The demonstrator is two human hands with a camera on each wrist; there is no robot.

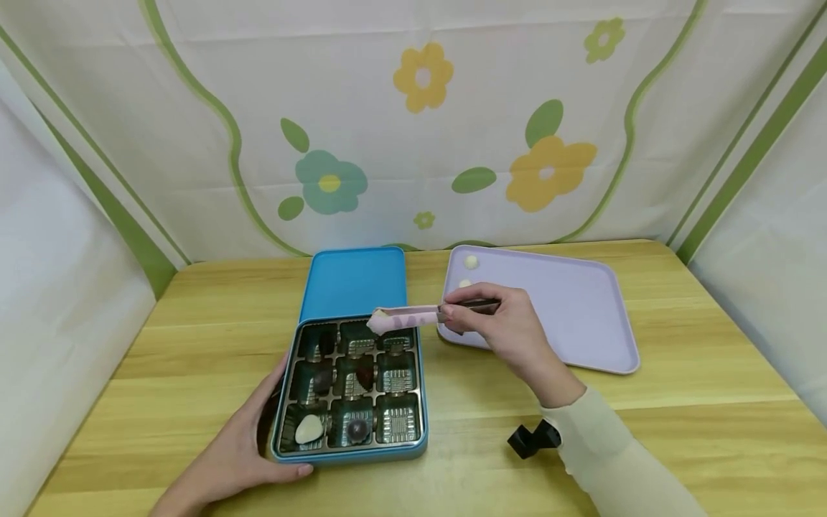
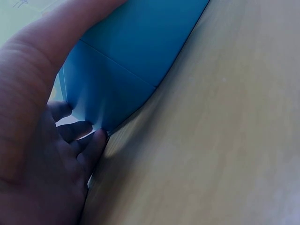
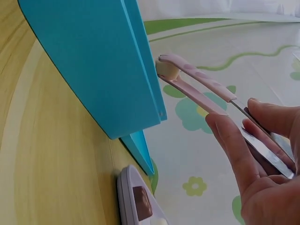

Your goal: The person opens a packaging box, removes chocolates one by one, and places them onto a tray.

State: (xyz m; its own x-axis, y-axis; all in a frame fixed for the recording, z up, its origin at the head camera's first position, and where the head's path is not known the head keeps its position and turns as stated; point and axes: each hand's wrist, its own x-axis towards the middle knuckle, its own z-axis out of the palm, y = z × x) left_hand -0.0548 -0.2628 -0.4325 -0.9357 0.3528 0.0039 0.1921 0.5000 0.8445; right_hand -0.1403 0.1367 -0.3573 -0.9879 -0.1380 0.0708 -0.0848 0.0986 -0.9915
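Observation:
My left hand [image 1: 242, 438] grips the left side of a blue tin [image 1: 362, 455], thumb along its front wall. Inside the tin is a gold-edged divider with square compartments. A white chocolate [image 1: 309, 429] lies front left, a dark round one [image 1: 357, 431] front middle, and darker pieces [image 1: 365, 377] sit in the middle and left compartments. With thumb and fingers my right hand [image 1: 510, 327] pinches metal tongs with pink tips [image 1: 410, 318]. Between those tips, above the tin's back row in the head view, is a cream-coloured ball [image 3: 167, 70]. The right column's compartments show bare bottoms.
Behind the tin lies a blue lid [image 1: 355, 283]. A lilac tray [image 1: 575, 309] stands back right, with cream balls [image 1: 472, 262] near its left edge; a dark brown piece [image 3: 142, 203] shows on it in the right wrist view. A black strap or clip [image 1: 533, 439] hangs by the right sleeve.

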